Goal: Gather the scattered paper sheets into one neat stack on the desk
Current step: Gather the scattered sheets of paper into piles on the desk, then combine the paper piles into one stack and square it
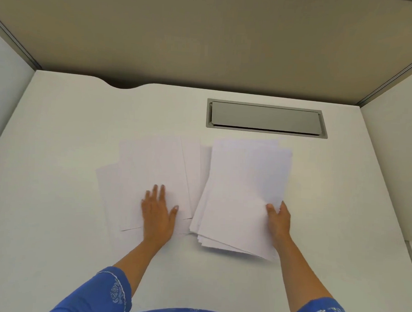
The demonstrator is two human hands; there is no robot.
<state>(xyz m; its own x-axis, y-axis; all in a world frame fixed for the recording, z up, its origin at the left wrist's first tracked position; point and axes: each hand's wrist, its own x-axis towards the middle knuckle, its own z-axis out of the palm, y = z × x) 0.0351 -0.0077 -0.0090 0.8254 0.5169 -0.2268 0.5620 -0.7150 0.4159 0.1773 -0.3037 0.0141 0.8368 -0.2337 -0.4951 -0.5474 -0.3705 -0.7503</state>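
The left hand (157, 212) lies flat with its fingers straight and slightly spread, pressing on the loose sheets (152, 167). These plain white pages overlap askew, and their edges fan out left of the fingertips and past the thumb. Just right of that thumb, overlapping them, starts the bundle of sheets (241, 192), thin and smooth, with stepped, uneven near edges. The right hand (279, 221) pinches the bundle's right edge, thumb on top and fingers underneath. Its near corner seems lifted off the desk (59, 149), though blur leaves that uncertain. Smooth white desk runs wide outward of both hands. Beyond the fingertips sits a grey rectangular cable hatch (265, 118), lid closed, before a beige partition (205, 33).
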